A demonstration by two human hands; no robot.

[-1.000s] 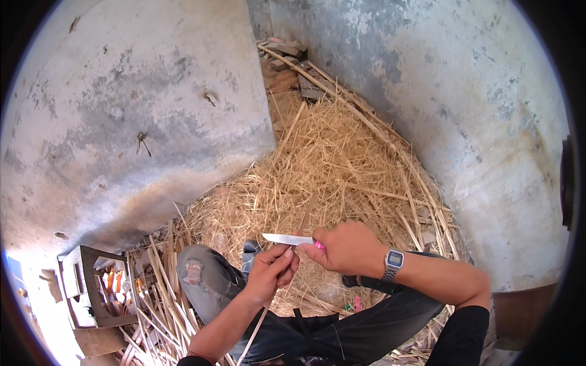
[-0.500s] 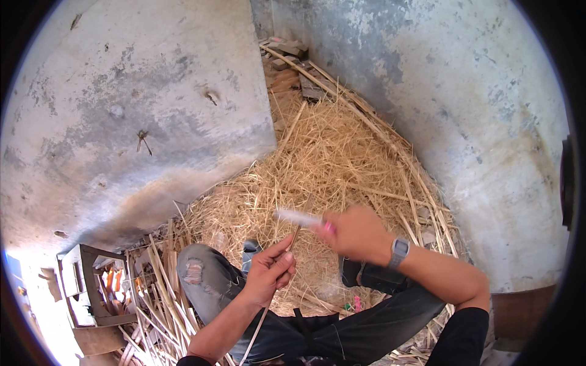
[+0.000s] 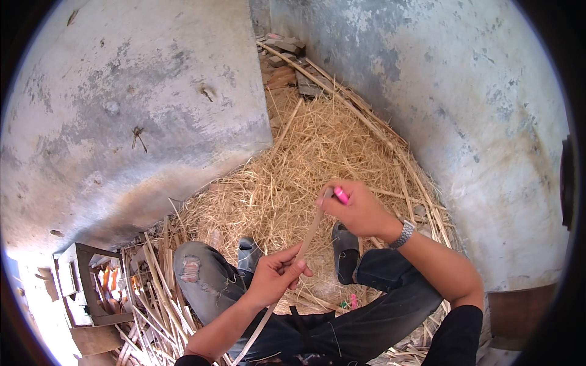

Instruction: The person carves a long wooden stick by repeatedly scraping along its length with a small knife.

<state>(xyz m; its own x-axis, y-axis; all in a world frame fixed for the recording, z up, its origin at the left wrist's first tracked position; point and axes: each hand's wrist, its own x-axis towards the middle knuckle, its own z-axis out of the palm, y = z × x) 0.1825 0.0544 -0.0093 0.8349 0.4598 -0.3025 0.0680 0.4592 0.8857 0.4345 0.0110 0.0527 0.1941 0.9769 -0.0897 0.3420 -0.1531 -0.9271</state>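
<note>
My left hand (image 3: 278,277) pinches a thin pale strip (image 3: 310,235) that looks like split bamboo. The strip slants from beside my left thigh, through my fingers, up toward my right hand. My right hand (image 3: 357,210) is closed round a knife with a pink handle (image 3: 341,195). Its blade is mostly hidden by the fingers, and the far end of the strip meets that hand at the knife. Whether the right fingers also pinch the strip, I cannot make out.
Pale shavings (image 3: 305,146) cover the floor before my feet. Long strips (image 3: 162,280) lie heaped at my left, beside a dark open frame (image 3: 104,314). Poles (image 3: 366,119) run along the right wall (image 3: 439,122). Another wall (image 3: 165,91) juts in from the left.
My right hand has turned and risen slightly; the blade that showed pointing left is now mostly hidden. My left hand has shifted a little right and down, still on the strip.
</note>
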